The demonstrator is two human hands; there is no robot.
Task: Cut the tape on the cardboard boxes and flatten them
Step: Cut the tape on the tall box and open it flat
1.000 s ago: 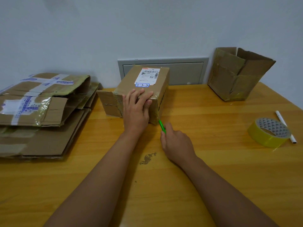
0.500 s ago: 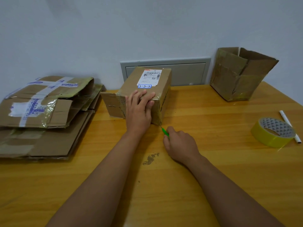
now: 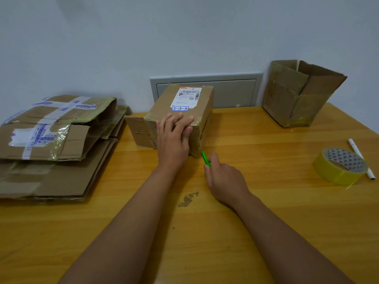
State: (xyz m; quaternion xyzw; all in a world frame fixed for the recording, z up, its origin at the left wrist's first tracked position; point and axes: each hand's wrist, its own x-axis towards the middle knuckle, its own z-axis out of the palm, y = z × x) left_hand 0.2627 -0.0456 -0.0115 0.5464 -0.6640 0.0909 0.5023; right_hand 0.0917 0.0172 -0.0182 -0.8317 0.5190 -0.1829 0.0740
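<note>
A taped cardboard box point(image 3: 180, 103) with a white shipping label stands at the middle back of the wooden table point(image 3: 266, 201). My left hand point(image 3: 173, 138) rests flat on its near top edge, fingers over the corner. My right hand point(image 3: 224, 181) grips a green cutter point(image 3: 205, 158), whose tip touches the box's near right bottom corner. The blade itself is too small to make out.
A pile of flattened boxes point(image 3: 51, 144) lies at the left. An opened box point(image 3: 297, 93) stands at the back right. A roll of yellow tape point(image 3: 341, 166) and a white pen point(image 3: 361, 157) lie at the right edge. A grey wall panel point(image 3: 231, 93) sits behind.
The green cutter dropped down the box's near right corner edge to the table, then stayed at the bottom corner. My left hand kept its place on the box.
</note>
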